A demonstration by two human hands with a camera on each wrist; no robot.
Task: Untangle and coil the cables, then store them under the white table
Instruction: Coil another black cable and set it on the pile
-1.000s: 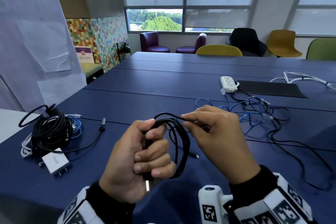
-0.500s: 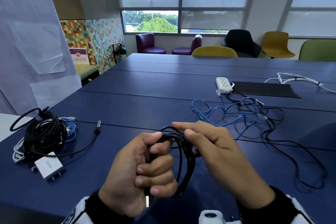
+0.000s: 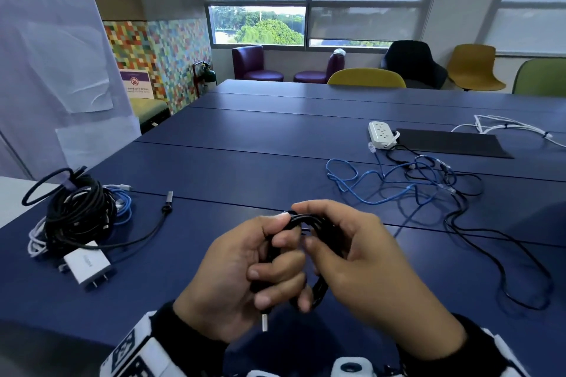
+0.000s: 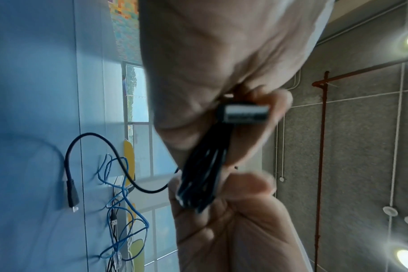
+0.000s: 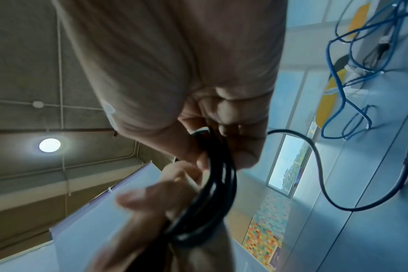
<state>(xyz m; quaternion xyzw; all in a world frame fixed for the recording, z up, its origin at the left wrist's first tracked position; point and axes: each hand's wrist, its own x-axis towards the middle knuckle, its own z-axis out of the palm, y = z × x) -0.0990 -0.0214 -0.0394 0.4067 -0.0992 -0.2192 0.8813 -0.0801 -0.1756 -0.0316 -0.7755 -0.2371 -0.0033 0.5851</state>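
Observation:
I hold a small coil of black cable (image 3: 320, 288) above the near part of the blue table (image 3: 245, 168). My left hand (image 3: 275, 254) grips one side of the loops, and the silver USB plug (image 3: 264, 322) sticks out below its fingers. My right hand (image 3: 333, 242) curls its fingers over the top of the coil. In the left wrist view the USB plug (image 4: 245, 113) and the bunched loops (image 4: 202, 176) sit in my fingers. A loose tail (image 4: 119, 162) hangs free and ends in a small connector (image 4: 72, 193). The right wrist view shows the loops (image 5: 219, 184) and the loose tail (image 5: 319, 165).
A pile of coiled cables (image 3: 76, 214) with a white charger (image 3: 87, 265) lies at the left, beside the white table (image 3: 12, 193). Tangled blue and black cables (image 3: 407, 184) spread at the right near a white power strip (image 3: 381, 134) and black mat (image 3: 450, 145). Chairs stand behind.
My right hand has come in against the left and now curls over the top of the coil instead of pinching a strand out to the side. The left hand keeps its grip.

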